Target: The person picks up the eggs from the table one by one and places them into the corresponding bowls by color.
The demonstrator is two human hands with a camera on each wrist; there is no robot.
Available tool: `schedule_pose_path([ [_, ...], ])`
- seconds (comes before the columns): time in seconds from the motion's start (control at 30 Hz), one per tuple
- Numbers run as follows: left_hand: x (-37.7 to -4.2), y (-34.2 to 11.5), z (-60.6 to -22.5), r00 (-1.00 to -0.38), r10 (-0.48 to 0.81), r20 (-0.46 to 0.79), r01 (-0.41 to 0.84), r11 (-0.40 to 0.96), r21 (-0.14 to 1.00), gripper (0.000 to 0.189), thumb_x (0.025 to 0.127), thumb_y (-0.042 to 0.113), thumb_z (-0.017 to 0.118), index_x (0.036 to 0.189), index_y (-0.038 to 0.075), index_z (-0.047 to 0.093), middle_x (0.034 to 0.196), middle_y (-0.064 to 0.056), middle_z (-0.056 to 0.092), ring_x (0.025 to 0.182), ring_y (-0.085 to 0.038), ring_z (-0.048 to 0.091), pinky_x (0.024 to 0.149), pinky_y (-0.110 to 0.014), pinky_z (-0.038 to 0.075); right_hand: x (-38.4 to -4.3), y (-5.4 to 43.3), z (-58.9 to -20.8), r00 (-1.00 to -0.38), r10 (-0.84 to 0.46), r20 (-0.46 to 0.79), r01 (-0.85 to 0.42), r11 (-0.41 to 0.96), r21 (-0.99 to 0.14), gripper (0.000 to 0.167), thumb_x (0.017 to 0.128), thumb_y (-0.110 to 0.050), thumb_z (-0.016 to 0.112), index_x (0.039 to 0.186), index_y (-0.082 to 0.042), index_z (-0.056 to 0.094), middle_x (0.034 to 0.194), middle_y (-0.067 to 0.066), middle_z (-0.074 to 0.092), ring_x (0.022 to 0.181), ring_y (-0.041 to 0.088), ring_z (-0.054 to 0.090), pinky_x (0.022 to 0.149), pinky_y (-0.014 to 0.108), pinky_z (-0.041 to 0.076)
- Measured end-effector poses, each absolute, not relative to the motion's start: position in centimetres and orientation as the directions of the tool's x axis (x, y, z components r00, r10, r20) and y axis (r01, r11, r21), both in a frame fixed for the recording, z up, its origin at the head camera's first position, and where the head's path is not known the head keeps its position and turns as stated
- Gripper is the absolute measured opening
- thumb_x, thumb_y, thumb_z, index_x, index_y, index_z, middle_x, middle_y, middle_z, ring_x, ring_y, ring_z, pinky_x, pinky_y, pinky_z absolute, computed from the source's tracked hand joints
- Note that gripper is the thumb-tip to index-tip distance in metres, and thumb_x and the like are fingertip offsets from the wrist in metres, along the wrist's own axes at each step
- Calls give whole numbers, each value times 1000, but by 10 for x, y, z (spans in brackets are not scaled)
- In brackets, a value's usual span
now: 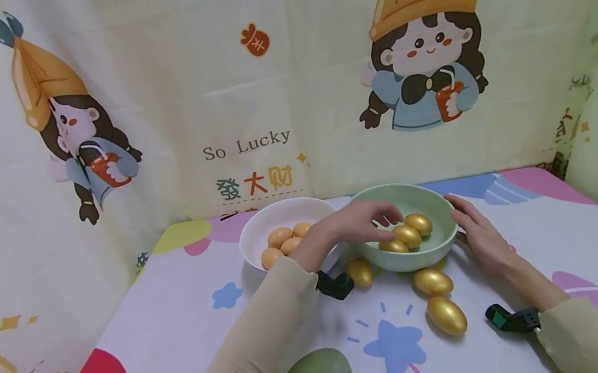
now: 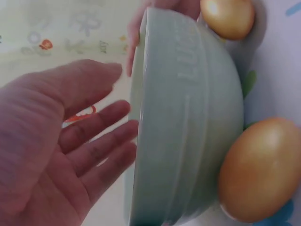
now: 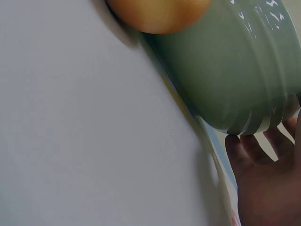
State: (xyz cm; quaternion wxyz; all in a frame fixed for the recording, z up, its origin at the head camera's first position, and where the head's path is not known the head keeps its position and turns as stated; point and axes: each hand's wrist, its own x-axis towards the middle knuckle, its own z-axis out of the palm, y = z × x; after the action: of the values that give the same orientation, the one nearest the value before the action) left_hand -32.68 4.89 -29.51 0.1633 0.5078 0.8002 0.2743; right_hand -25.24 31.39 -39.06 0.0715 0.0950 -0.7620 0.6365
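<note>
A green bowl stands on the table with three golden eggs inside. My left hand hovers over its left side, fingers loosely bent with nothing between them; the left wrist view shows the thumb apart from the fingers. Against the bowl's right outer wall rests my right hand, and several of its fingertips touch the wall in the right wrist view. Three more golden eggs lie outside on the table: one egg beneath the left wrist, another egg before the bowl, and the nearest egg.
To the left of the green bowl stands a white bowl holding several brown eggs, partly behind my left forearm. The table has a printed cloth. A patterned curtain hangs behind it. Each wrist wears a black band.
</note>
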Motion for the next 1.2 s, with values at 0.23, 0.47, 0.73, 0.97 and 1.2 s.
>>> schedule_pose_path([
  [0.23,-314,40,-293,-409,908,90,723,263,639,36,93,8,71,126,-4,62,124,-17,65,113,-28,62,95,-27,50,-253,315,-391,-972,-61,229,-236,185,-954,65,111,-36,34,160,0,11,162,27,12,139,19,33,92,11,43],
  [0.47,-302,30,-296,-407,899,161,716,204,668,38,93,8,72,127,-4,61,124,-18,65,114,-31,61,94,-32,52,-254,314,-392,-974,-55,222,-228,153,-962,65,111,-36,34,159,1,11,161,26,11,133,9,36,92,10,43],
  [0.73,-286,21,-298,-416,878,236,709,151,689,34,94,7,71,125,0,63,123,-16,65,111,-25,61,93,-32,53,-256,318,-391,-970,-69,233,-241,157,-958,67,111,-38,34,160,1,10,161,27,11,136,12,34,91,10,42],
  [0.97,-274,21,-301,-373,891,260,721,102,685,32,92,5,73,124,3,64,120,-7,66,106,-20,62,88,-20,51,-255,320,-393,-966,-74,249,-257,136,-957,68,110,-38,36,159,2,11,159,27,13,131,4,37,91,10,42],
  [1.2,-265,23,-305,-316,912,262,749,70,659,34,92,4,73,123,-1,62,123,-13,66,105,-19,62,88,-23,53,-255,319,-395,-965,-76,251,-259,136,-956,67,110,-38,36,159,1,12,159,26,13,129,2,37,91,9,42],
])
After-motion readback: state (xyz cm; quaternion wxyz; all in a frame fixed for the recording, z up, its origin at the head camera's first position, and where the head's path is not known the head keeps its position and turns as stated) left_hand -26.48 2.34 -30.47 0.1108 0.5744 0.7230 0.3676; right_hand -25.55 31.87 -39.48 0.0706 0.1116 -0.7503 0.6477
